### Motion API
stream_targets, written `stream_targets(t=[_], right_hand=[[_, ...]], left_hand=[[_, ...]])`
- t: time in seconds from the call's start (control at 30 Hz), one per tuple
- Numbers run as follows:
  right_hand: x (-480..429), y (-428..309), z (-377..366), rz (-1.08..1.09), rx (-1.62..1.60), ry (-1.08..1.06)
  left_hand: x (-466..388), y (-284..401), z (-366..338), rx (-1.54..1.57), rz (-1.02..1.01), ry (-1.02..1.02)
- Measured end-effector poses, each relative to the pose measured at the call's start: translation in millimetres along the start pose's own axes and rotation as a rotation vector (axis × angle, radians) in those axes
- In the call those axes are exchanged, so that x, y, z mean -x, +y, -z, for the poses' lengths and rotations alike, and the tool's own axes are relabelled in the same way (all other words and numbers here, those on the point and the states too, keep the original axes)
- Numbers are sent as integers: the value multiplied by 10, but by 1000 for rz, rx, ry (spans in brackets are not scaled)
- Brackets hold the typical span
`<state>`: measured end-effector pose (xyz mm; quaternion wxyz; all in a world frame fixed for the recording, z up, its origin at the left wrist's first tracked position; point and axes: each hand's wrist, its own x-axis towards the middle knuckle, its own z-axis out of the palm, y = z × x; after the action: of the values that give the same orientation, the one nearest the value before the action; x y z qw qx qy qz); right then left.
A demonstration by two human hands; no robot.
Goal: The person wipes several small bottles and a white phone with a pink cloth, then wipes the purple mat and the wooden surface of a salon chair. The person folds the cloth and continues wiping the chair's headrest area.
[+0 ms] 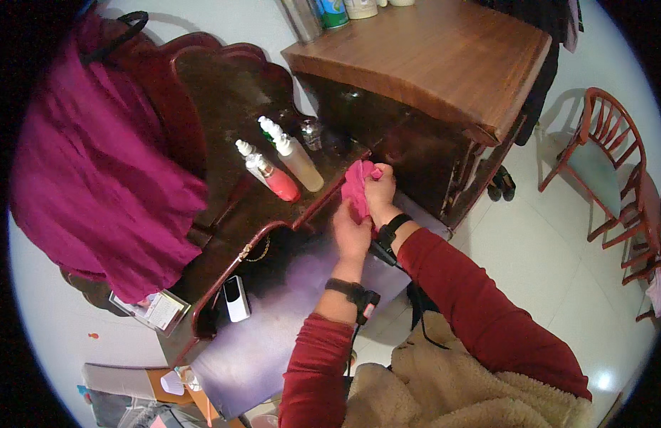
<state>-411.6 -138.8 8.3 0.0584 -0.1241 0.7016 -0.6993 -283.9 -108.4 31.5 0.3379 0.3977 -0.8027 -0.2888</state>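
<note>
Between them, my left hand (353, 231) and my right hand (380, 191) grip a crumpled pink cloth (354, 184) over the edge of a dark wooden dresser shelf (255, 206). The left fingers are closed on its lower part, the right fingers bunch its right side. Just left of the cloth, on the shelf, stand a clear pump bottle with pale liquid (305, 168), a pink bottle (279, 182) and a small clear glass item (311, 134). A white handheld device with a dark screen (236, 299) lies on the lower purple-toned surface (287, 331).
A magenta cloth (111, 176) drapes over the dresser's left side. Above right is a wooden cabinet top (427, 48) holding containers. Below the magenta cloth sits a clear box with cards (164, 315). Red wooden chairs (603, 160) and dark shoes (501, 184) are on the tiled floor.
</note>
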Motion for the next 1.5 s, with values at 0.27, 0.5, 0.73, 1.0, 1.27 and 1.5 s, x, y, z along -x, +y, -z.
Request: stream_targets(t=[0.27,0.5,0.73,1.0,1.27,1.5], right_hand=[[250,30,-32,358,137,-203],[997,-231,-127,469,116,-375],[1106,-600,179,587,447,-983],[464,5,1108,774,972,-704],[1004,-22,1299,900,1246,-855],[1829,-276,902,983,1194,-1365]], left_hand=[[351,-344,368,16,-42,-19],[688,-498,858,-61,56,22],[865,-570,1388,115,276,-89],[867,-494,733,-715,168,-544],[1201,-366,943,-547,22,-706],[1633,-997,1810,-344,1,-635]])
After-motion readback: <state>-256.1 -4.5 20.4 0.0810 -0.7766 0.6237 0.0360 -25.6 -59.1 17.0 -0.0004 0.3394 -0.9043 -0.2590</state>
